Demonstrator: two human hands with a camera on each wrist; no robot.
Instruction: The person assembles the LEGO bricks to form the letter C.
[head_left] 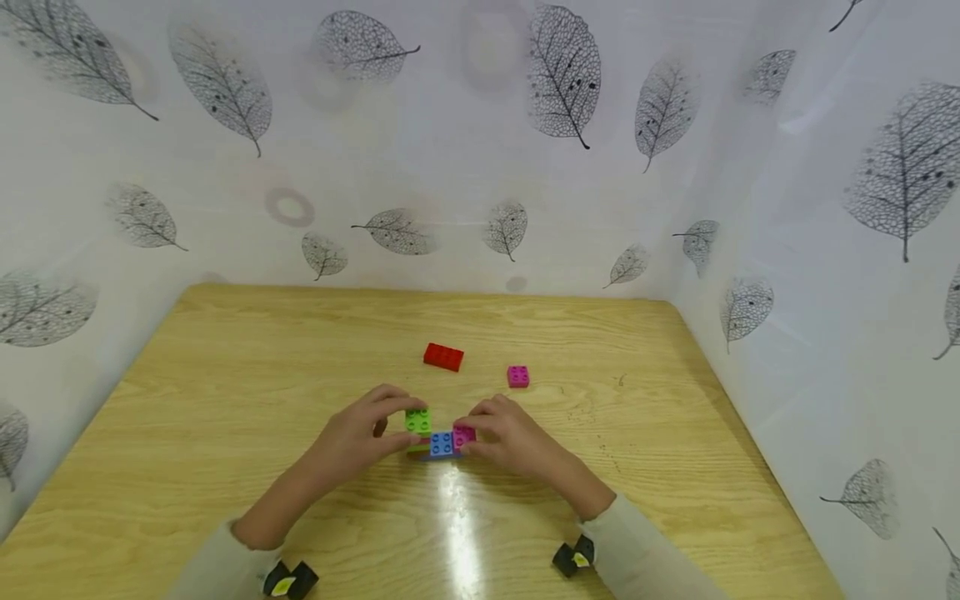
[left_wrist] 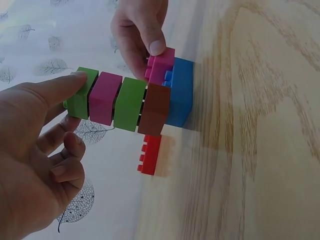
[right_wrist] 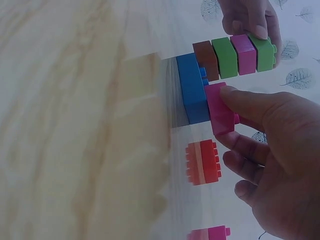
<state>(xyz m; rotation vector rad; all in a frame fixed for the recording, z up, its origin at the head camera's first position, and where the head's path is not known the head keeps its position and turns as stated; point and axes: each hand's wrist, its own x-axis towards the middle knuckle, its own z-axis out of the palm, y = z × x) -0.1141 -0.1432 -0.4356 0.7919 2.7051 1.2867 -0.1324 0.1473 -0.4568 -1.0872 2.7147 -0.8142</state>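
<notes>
A long blue brick (left_wrist: 183,95) lies on the table, studs up. On one end rises a stack: a brown brick (left_wrist: 154,107), a green brick (left_wrist: 130,105), a pink brick (left_wrist: 106,99) and another green brick (left_wrist: 80,104) on top. My left hand (head_left: 360,429) pinches that top green brick between thumb and fingers. With thumb and fingertips, my right hand (head_left: 513,435) holds a second pink brick (right_wrist: 220,111) at the blue brick's other end. It looks slightly tilted there; I cannot tell whether it is pressed fully on. Blue studs show between stack and pink brick.
Behind the hands lies a red brick (head_left: 443,357) on the wooden table (head_left: 300,350). A loose pink brick (head_left: 518,377) sits to its right. A white leaf-patterned sheet (head_left: 450,167) rises behind the table and along both sides.
</notes>
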